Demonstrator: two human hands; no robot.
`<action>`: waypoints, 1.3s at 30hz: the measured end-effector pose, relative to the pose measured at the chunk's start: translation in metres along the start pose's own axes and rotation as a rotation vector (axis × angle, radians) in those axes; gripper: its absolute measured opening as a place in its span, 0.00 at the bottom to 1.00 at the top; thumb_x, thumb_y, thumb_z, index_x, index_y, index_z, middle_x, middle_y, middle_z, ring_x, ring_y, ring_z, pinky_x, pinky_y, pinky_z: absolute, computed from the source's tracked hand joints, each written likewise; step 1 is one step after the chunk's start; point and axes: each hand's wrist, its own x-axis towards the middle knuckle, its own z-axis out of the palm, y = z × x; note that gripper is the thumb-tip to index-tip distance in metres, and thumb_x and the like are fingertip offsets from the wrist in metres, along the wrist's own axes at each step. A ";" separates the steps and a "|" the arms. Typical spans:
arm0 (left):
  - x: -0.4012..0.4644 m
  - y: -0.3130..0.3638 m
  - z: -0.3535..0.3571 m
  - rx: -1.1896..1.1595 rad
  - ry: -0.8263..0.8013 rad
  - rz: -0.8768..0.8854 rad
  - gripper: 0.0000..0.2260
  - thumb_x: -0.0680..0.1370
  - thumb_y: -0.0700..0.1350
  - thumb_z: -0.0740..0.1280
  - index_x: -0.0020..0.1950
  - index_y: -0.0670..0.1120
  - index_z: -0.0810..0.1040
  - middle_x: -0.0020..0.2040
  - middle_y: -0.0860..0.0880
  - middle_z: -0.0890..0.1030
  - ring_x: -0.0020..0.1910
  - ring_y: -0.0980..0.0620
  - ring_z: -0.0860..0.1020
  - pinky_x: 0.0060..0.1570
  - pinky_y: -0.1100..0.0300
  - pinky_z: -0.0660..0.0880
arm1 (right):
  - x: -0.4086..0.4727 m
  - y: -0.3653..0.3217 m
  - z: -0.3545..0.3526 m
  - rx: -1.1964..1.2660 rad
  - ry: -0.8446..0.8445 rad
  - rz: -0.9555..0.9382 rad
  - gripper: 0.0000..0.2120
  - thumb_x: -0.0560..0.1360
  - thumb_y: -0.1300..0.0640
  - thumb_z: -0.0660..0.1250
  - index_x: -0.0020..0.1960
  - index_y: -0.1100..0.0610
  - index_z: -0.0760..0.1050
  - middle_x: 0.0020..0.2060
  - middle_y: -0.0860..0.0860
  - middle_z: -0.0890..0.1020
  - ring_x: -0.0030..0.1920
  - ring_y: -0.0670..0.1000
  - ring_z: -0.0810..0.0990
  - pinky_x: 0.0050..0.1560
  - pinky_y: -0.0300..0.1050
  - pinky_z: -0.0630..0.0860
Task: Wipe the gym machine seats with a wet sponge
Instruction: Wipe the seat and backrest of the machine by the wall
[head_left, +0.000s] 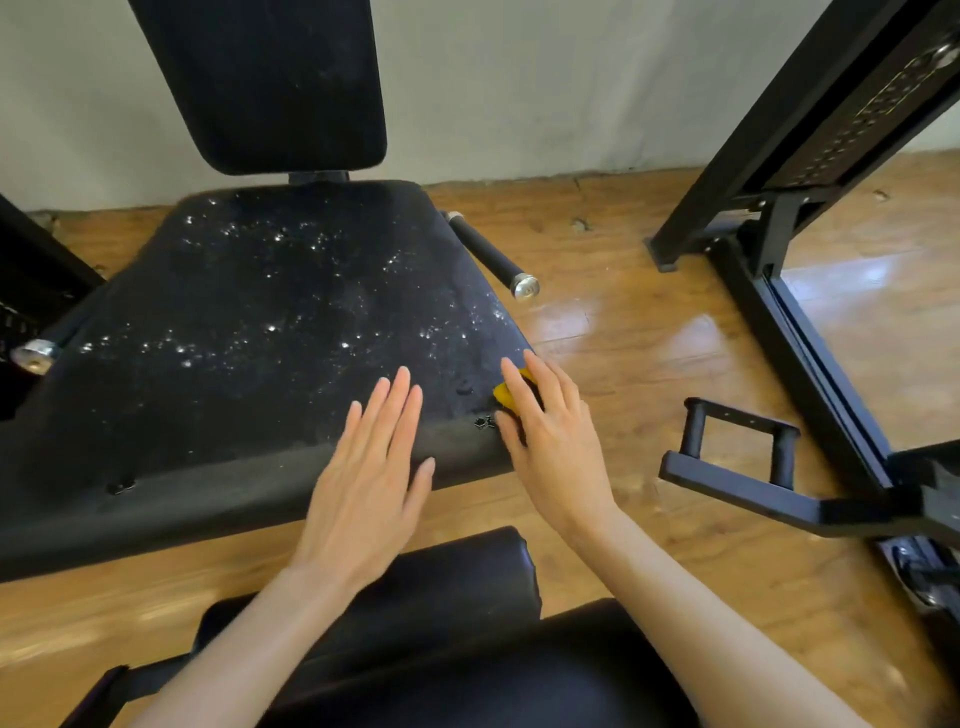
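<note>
Two hands work at the near right corner of the seat (249, 322), a black pad speckled all over with bright droplets, so it looks wetted but not yet wiped dry. The right hand (550, 441) lies over the sponge (511, 389), a yellow sliver showing past the fingers; the grip is flat, fingers straight and pressing down rather than curled round it, which suits spreading pressure across the pad. How far the sponge sits on the top face rather than the rolled front edge is hard to tell, since the hand hides most of it.

The left hand (374, 467) rests open just beside it, fingers straight and together, palm over the front edge, holding nothing. It probably steadies the person leaning in.

Behind the seat stands the backrest (270, 83), dusty and marked. A handle (491, 254) juts from the seat's right side, and the wood floor (649, 322) shows below. A black frame (810, 322) stands to the right, well apart.

Droplets are thickest across the middle and far side, so the wipe seems to have most of the seat left.
</note>
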 end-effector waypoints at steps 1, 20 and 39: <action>0.003 -0.003 0.004 0.027 0.006 0.008 0.28 0.84 0.54 0.51 0.80 0.41 0.55 0.81 0.44 0.54 0.80 0.47 0.53 0.77 0.49 0.53 | -0.002 -0.001 0.000 0.005 -0.014 0.002 0.26 0.82 0.44 0.51 0.76 0.54 0.62 0.75 0.54 0.63 0.75 0.57 0.59 0.74 0.56 0.61; 0.012 -0.008 0.035 0.195 0.194 0.001 0.27 0.84 0.54 0.49 0.79 0.40 0.61 0.78 0.43 0.63 0.78 0.44 0.60 0.77 0.50 0.53 | 0.041 0.009 0.021 0.130 0.123 -0.021 0.18 0.81 0.54 0.60 0.67 0.62 0.72 0.63 0.56 0.78 0.64 0.56 0.74 0.61 0.52 0.74; 0.013 -0.011 0.041 0.222 0.246 0.018 0.27 0.83 0.53 0.51 0.79 0.40 0.61 0.79 0.44 0.62 0.79 0.46 0.59 0.78 0.51 0.53 | -0.012 0.053 0.026 0.216 0.187 -0.474 0.21 0.80 0.59 0.63 0.72 0.60 0.65 0.73 0.59 0.64 0.75 0.55 0.61 0.72 0.57 0.64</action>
